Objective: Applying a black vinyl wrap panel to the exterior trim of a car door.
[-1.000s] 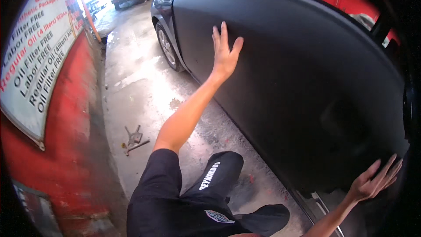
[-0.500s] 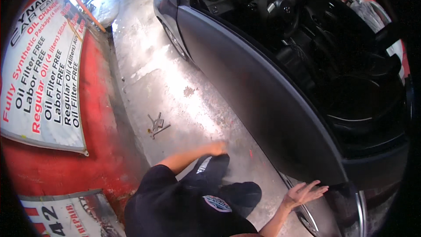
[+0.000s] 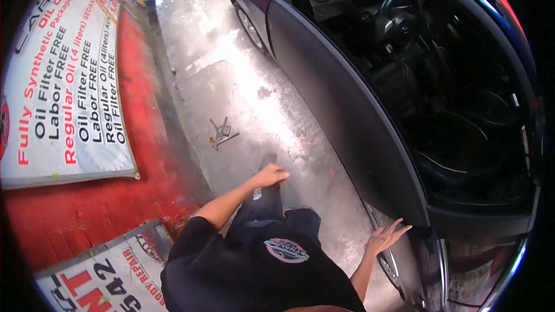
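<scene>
My left hand (image 3: 270, 175) is held out over the concrete floor in front of my dark trousers, its fingers curled in and nothing seen in them. To the right, my right hand (image 3: 386, 238) has its fingers spread and holds nothing. Its fingertips are at the lower rear part of the dark grey car door (image 3: 347, 92); whether they touch it I cannot tell. Above the door the window opening shows a black steering wheel (image 3: 400, 23) and dark seats.
Metal tools (image 3: 222, 133) lie on the floor ahead of me. A red wall (image 3: 156, 110) with a printed banner (image 3: 75, 81) runs along the left, and a second sign (image 3: 110, 271) stands lower down. The car's front wheel (image 3: 250, 28) is farther ahead.
My left hand has swung forward and slightly left, and shows sharper now. The right hand stays spread beside the car. My view has shifted, with the car's roof edge coming into sight.
</scene>
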A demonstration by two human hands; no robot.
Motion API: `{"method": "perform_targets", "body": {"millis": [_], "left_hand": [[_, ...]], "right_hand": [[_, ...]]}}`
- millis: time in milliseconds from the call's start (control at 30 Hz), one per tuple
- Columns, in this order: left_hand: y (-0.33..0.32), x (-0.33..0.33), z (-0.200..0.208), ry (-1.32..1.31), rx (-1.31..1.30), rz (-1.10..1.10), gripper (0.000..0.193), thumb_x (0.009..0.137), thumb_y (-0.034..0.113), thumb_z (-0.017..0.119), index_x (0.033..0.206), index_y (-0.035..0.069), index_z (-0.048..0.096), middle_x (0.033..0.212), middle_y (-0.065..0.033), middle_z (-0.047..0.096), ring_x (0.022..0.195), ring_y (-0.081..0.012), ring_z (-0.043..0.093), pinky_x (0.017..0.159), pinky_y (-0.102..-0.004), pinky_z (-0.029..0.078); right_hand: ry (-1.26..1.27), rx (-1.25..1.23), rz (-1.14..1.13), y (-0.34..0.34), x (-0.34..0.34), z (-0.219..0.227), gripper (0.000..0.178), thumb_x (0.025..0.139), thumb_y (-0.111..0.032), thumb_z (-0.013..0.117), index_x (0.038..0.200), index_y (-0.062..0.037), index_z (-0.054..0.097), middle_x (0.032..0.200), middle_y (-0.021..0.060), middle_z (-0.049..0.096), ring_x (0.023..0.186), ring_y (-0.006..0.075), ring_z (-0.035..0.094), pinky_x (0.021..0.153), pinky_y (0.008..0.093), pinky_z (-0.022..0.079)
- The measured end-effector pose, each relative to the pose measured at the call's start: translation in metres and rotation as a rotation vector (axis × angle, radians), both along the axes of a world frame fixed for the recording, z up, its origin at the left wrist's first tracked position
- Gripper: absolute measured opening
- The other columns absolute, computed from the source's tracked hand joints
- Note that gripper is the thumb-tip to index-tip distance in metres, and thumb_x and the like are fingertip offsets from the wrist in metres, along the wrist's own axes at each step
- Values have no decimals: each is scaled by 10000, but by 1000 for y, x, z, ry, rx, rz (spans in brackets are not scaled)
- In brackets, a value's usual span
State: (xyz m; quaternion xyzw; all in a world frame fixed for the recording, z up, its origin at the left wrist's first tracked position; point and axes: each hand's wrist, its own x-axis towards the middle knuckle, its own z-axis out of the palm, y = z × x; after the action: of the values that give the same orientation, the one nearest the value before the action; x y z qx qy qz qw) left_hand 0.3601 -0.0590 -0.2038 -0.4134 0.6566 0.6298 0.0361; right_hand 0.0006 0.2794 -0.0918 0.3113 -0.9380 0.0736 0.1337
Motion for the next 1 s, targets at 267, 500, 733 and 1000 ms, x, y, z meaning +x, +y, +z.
{"method": "perform_targets", "body": {"millis": [267,500,733,1000], "left_hand": [[-156,-46,165,648,453,-109,361,1002,298,631,1028,-48,729,918,-149,746,753,-217,700,827,-351,542],[-280,32,370,1840,408,-246,379,976,234,565,751,-40,698,623,-134,631,540,-258,629,716,-544,562],[-315,72,470,2186,101,-590,227,891,66,618,796,-117,714,665,-232,624,536,-267,610,623,-486,592],[-312,53,483,2281,-282,-557,195,867,6,604,702,4,708,692,-147,680,692,-265,703,846,-371,621]], "right_hand": [[-192,-208,-412,-45,11,-19,737,849,-35,644,1543,-62,395,1541,323,358,1340,465,475,1138,480,385],[-42,-198,-114,-180,32,21,667,926,-169,603,1548,-90,376,1539,340,326,1410,500,360,1164,523,319],[-136,-45,-240,-216,12,12,684,924,-223,615,1542,-34,394,1529,466,228,1430,561,310,1182,490,307],[-110,-37,-275,-221,19,10,665,934,-252,616,1523,-12,422,1516,477,239,1442,557,290,1173,488,324]]}}
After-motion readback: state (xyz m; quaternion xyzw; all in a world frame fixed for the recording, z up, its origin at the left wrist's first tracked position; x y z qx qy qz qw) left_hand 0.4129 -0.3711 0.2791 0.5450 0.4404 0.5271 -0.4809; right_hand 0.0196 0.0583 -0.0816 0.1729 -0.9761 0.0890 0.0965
